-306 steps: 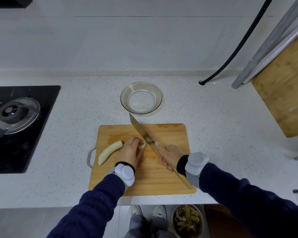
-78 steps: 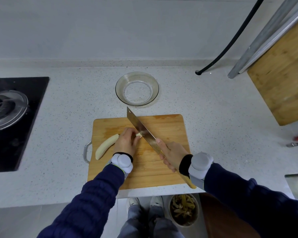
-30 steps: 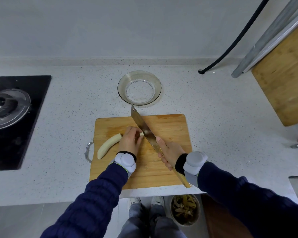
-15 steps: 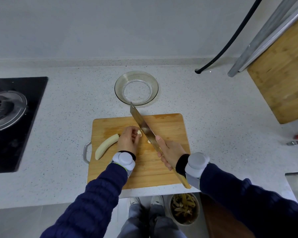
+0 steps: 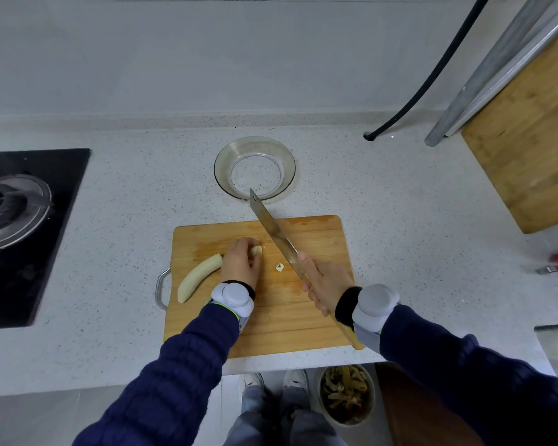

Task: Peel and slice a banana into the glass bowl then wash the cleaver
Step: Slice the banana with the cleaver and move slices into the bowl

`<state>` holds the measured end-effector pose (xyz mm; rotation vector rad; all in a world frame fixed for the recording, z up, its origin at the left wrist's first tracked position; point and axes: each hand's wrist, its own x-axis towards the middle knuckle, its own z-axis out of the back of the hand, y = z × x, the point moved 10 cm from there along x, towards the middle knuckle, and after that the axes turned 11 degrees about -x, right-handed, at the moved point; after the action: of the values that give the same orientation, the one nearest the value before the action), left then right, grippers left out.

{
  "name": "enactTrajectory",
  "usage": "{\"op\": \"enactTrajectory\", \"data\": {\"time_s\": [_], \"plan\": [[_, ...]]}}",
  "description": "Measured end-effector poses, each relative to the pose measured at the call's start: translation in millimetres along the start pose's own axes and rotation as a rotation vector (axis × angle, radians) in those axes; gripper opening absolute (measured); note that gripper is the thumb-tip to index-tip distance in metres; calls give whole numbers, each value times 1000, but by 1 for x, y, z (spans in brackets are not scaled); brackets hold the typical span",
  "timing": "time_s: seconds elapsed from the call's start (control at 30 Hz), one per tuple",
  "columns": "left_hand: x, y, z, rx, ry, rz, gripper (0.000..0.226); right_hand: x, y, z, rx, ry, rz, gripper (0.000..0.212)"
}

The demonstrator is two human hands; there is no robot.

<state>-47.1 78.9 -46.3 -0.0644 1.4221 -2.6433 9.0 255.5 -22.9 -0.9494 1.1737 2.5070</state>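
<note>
The left hand (image 5: 240, 264) is holding the banana (image 5: 200, 276) on the cutting board (image 5: 287, 323), grip curled over its cut end, and the right hand (image 5: 325, 284), grip clamped on the cleaver (image 5: 273, 230), is, I think, best bringing the blade straight down beside tucked fingertips.

What you are wearing, seen around the cutting board (image 5: 287, 323).
Your left sleeve (image 5: 174, 381) and right sleeve (image 5: 484, 384) are dark navy, quilted in narrow ribs, and each ends over the board in a black cuff (image 5: 344, 302). On each wrist sits a rounded pale-grey unit (image 5: 232, 297) on a grey strap (image 5: 243, 320); the left one shows a yellow-green edge. Your left hand (image 5: 240, 263) and right hand (image 5: 327, 284) are bare. Below the board's near edge you wear grey trousers (image 5: 255, 413) and white shoes (image 5: 252, 379).
</note>
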Motion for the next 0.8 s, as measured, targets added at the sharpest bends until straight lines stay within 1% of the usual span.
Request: {"op": "enactTrajectory", "data": {"time_s": [0.13,0.2,0.3,0.37,0.43,0.5,0.6,0.7,0.8], "plan": [[0,-2,3,-8,7,4,16,3,0,2,-38,-25,35,66],[1,-2,4,-28,9,36,18,5,4,4,-66,-35,64,66],[0,8,6,-124,-15,184,19,7,11,9,-157,-64,131,65],[2,17,7,-254,-31,295,16,9,15,12,-243,-88,162,68],[4,19,8,-372,-53,354,12,13,16,14,-312,-117,197,71],[8,18,13,-421,-72,372,10,16,19,18,-382,-155,232,64],[20,11,32,-436,-125,347,13,20,28,29,-484,-216,260,53],[38,5,50,-484,-174,331,17,26,41,44,-585,-296,268,50],[64,1,63,-454,-201,322,14,36,57,59,-658,-346,260,50]]}}
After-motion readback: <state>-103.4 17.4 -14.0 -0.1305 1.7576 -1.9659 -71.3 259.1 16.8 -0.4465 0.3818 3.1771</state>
